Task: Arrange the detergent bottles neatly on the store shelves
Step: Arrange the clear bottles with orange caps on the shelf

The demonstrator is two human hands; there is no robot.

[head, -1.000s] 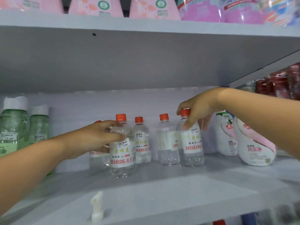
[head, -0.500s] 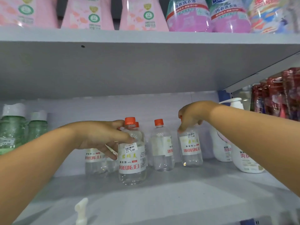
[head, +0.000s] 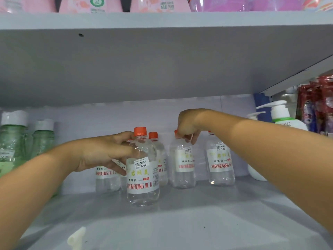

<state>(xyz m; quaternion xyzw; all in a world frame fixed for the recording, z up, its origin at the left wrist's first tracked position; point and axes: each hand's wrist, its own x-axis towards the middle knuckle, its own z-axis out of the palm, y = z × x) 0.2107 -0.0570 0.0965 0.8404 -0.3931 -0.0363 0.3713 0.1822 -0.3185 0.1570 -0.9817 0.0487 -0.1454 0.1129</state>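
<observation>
Several clear detergent bottles with orange caps and white labels stand on the grey shelf. My left hand grips the shoulder of the front bottle, which stands nearest to me. Behind it stand a second bottle and, partly hidden by my left hand, another bottle. My right hand pinches the cap of the middle bottle from above. A further bottle stands to its right, its cap hidden behind my right forearm.
Green bottles with white caps stand at the left. White pump bottles and red packs are at the right. A small white plastic piece lies near the shelf's front edge. Pink bottles fill the shelf above, which hangs low overhead.
My right hand left the rightmost bottle and moved left onto the cap of the middle bottle. My left hand keeps its hold on the front bottle.
</observation>
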